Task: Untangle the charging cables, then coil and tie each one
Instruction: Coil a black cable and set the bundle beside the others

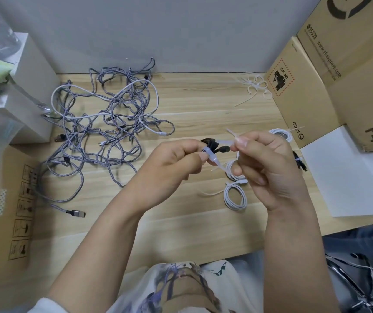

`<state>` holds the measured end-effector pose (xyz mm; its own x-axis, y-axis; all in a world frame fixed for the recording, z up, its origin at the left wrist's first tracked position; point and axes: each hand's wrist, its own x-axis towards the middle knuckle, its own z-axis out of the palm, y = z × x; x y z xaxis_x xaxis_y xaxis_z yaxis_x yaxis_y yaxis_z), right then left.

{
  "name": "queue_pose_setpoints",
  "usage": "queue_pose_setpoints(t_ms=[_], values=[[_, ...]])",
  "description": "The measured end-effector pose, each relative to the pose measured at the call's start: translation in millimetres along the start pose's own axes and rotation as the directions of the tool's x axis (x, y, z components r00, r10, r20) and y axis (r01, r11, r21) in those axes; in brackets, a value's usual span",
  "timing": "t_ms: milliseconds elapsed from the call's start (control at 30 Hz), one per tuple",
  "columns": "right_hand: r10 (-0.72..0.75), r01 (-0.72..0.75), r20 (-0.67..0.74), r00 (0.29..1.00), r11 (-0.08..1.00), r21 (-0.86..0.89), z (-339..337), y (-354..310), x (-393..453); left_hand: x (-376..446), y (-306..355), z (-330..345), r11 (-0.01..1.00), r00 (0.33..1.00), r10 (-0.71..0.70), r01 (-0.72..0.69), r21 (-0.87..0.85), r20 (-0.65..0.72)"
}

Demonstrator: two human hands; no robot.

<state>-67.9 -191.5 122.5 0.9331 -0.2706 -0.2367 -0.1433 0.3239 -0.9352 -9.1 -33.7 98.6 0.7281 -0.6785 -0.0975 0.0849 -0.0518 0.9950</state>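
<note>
Left hand (pixel 176 163) grips coiled black cable (pixel 210 144) mid-table, steadying it; right hand (pixel 264 163) pinches the zip tie (pixel 212 158) tail, likely to cinch. Tangled braided cables (pixel 104 127) far left; tied white coils (pixel 235 196) near right

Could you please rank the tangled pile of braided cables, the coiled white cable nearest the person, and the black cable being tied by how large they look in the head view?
1. tangled pile
2. coiled white cable
3. black cable, partly hidden by the hands
</note>
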Motion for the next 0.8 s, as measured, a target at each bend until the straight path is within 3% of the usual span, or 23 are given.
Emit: queue_pose_setpoints(t_ms=[467, 800], values=[[-0.026, 0.029, 0.031, 0.999, 0.995, -0.095, -2, 1, 1, -2, -3, -1, 0.993, 0.988, 0.103, -0.095, -0.071, 0.115], [-0.018, 0.054, 0.129, 0.991, 0.956, -0.287, -7, 5, 1, -3, -7, -8, 0.998, 0.970, 0.053, -0.045, -0.040, 0.235]])
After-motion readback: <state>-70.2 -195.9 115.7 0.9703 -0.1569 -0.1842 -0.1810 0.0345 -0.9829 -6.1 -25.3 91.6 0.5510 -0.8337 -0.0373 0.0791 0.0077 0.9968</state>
